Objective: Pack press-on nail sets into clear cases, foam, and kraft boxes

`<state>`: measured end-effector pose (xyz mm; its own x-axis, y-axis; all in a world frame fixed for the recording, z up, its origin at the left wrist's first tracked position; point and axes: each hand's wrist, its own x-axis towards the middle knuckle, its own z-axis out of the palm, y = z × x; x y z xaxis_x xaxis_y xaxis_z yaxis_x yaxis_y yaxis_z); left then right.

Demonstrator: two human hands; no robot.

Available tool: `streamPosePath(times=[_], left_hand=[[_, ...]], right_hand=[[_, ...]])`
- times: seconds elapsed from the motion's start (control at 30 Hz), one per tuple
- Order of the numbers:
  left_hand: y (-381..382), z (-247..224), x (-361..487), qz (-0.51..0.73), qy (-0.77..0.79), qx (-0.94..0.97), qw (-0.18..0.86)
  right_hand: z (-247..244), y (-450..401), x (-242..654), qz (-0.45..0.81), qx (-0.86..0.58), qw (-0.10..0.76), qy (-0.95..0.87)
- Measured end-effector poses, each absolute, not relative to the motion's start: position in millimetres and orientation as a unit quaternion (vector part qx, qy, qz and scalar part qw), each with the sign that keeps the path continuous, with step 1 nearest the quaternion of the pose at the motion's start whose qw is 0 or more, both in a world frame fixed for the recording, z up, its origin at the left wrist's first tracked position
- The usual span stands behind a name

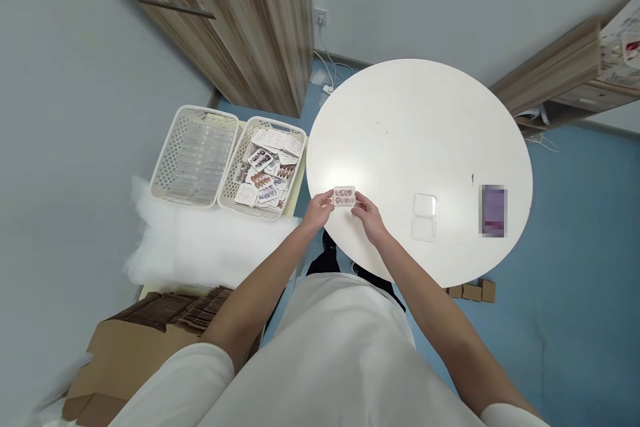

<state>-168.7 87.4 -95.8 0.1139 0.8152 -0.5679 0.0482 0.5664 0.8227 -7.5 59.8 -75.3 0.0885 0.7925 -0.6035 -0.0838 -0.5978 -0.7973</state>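
Note:
Between my two hands, over the near left part of the round white table (425,120), is a small card of press-on nails (345,196) with two rows of pinkish nails. My left hand (319,209) grips its left edge between thumb and fingers. At the right edge, the fingers of my right hand (369,215) pinch the card. To the right on the table lies a clear plastic case (425,217), opened flat into two halves; I see nothing inside it.
Left of the table stand a white basket of nail cards (263,212) and a white basket of clear plastic cases (165,177). White wrapping material (200,247) and cardboard boxes (125,360) lie nearer me. A blurred purple item (494,211) rests on the table's right side.

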Motion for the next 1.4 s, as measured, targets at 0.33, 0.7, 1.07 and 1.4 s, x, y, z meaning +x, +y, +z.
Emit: streamPosePath(times=[0.33,0.7,1.07,1.4], left_hand=[[48,-68,-93,0.216,0.503,0.423,0.722],[2,-48,8,0.163,0.473,0.525,0.688],[-5,-69,57,0.163,0.544,0.527,0.632],[-4,-80,66,0.141,0.61,0.498,0.6]], right_hand=[[-47,-1,65,0.538,-0.696,0.343,-0.329],[-46,-54,166,0.524,-0.725,0.293,-0.338],[-75,-46,214,0.526,-0.698,0.273,-0.402],[-90,-40,219,0.537,-0.703,0.233,-0.403]])
